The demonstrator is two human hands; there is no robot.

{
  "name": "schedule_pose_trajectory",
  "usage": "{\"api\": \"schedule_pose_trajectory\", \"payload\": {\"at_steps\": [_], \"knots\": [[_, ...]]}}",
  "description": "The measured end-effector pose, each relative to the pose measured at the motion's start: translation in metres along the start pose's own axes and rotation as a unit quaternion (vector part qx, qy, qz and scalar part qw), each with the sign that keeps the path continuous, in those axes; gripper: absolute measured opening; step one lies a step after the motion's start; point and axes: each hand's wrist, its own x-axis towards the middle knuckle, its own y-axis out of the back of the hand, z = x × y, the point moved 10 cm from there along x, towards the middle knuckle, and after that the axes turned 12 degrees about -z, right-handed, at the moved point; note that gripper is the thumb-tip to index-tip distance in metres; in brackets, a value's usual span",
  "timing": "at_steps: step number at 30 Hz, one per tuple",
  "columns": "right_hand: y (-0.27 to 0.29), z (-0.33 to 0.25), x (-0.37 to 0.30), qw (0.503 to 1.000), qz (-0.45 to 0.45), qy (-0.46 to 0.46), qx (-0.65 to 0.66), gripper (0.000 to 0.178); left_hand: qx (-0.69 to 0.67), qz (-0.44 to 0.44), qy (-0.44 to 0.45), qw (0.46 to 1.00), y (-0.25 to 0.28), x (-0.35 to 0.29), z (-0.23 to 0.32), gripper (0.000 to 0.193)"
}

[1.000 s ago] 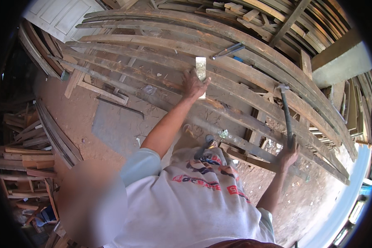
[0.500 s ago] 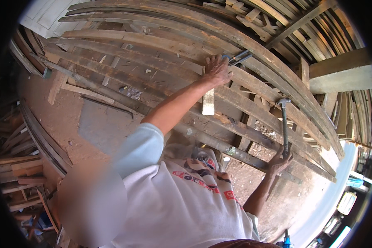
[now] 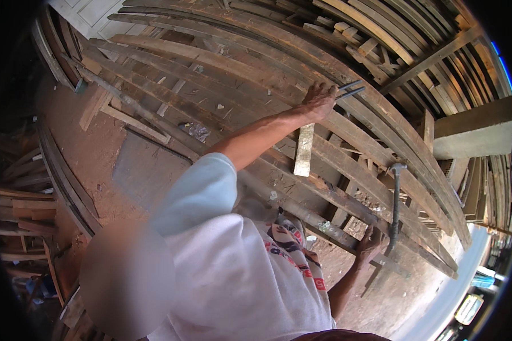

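My left hand (image 3: pixel 320 101) reaches out over the long planks and is closed around a tool with two thin bluish-grey prongs (image 3: pixel 350 91); the rest of the tool is hidden in the hand. Below that wrist, a short pale wood strip (image 3: pixel 303 149) lies crosswise over a gap. A hammer (image 3: pixel 396 199) rests on the planks (image 3: pixel 233 65) to the right, head away from me, dark handle toward me. My right hand (image 3: pixel 371 241) is beside the handle's near end, close to a plank edge. It looks free of the hammer, fingers partly visible and apart.
A grey pole-like beam (image 3: pixel 284 199) runs along the near side of the planks. Stacked timber (image 3: pixel 415 34) fills the far right behind a concrete beam (image 3: pixel 475 139). More wood pieces (image 3: pixel 23 213) are piled at left. A grey sheet (image 3: pixel 148 162) lies on the dirt floor.
My right hand has let go of the hammer handle and shifted left of it. The hammer stays lying on the planks. The whole view has shifted slightly; my left hand keeps its hold.
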Motion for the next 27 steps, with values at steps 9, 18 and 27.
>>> {"api": "schedule_pose_trajectory", "payload": {"at_steps": [9, 18, 27], "knots": [[-0.033, -0.102, -0.022, 0.981, -0.132, 0.131, 0.062, 0.062, 0.032, 0.023, 0.185, 0.982, 0.039, -0.129, -0.145, 0.058], [-0.069, -0.158, -0.015, 0.881, -0.409, 0.235, -0.008, 0.061, -0.008, 0.162, 0.265, 0.950, 0.087, -0.245, -0.169, 0.083], [-0.086, -0.139, -0.035, 0.878, -0.398, 0.265, -0.014, 0.062, -0.278, 0.439, 0.509, 0.686, 0.060, -0.441, -0.282, 0.080]]}}
